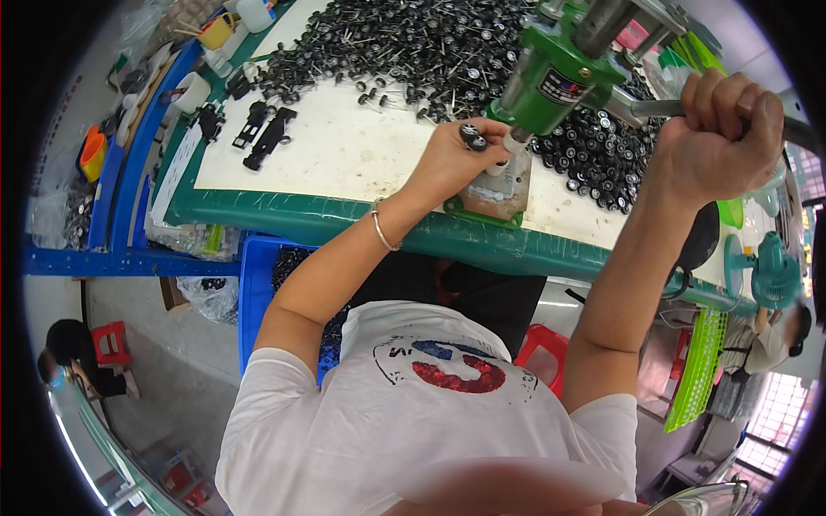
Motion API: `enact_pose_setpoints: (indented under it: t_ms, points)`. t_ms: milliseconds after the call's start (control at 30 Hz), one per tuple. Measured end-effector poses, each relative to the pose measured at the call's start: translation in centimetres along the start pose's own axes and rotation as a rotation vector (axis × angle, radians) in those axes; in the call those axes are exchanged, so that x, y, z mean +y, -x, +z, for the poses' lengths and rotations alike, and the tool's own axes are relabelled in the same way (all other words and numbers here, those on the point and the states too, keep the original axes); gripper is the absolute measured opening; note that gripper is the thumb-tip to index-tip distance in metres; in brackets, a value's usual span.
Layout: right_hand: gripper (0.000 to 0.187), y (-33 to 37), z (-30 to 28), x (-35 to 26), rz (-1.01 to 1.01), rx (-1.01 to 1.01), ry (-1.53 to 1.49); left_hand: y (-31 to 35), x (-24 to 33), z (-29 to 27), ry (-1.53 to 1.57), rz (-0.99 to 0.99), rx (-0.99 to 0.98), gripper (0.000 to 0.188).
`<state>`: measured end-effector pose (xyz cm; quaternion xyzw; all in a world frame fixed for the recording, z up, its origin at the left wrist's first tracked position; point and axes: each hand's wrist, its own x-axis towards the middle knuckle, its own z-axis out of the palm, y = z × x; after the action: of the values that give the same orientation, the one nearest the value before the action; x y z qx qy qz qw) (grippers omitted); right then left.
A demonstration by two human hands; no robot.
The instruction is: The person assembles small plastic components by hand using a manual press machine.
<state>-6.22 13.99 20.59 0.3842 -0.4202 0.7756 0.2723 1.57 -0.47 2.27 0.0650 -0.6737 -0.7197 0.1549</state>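
My left hand point(460, 159) is at the foot of a green hand press point(544, 90), its fingers closed under the press ram. Two small black toy wheels point(473, 137) with silvery hubs show between the fingers and thumb. Whatever the fingertips pinch right under the ram is hidden. Raised at the right, my right hand point(727, 125) is wrapped round the metal lever point(656, 108) of the press. The green-edged base plate point(495, 206) of the press rests at the near table edge.
Black wheels on metal axles point(404, 52) form a big heap at the back; loose wheels point(594, 159) lie right of the press. Black toy chassis parts point(268, 138) lie left. A blue bin point(258, 275) stands below the table, a green fan point(774, 271) at right. Two people sit farther off.
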Motion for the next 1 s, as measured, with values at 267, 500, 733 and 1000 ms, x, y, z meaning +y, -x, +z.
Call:
enact_pose_setpoints:
  t_ms: [267,500,733,1000]
  points:
    - [0.027,-5.5,0.0,5.2,0.5,0.036,0.18,-0.7,-1.0,-1.4,0.449,-0.177,0.004,0.022]
    - [0.022,-2.9,-0.4,3.4,0.643,0.066,0.311,-2.4,-3.7,-9.3,0.328,-0.322,0.279,0.021]
    - [0.032,2.4,-11.7,6.0,0.614,-0.061,0.33,-4.4,-3.2,-10.0,-0.403,-0.286,0.157,0.018]
    - [0.019,13.4,-16.7,6.6,0.592,-0.605,0.932,-5.3,-3.2,-11.5,-0.759,-0.215,-0.04,0.014]
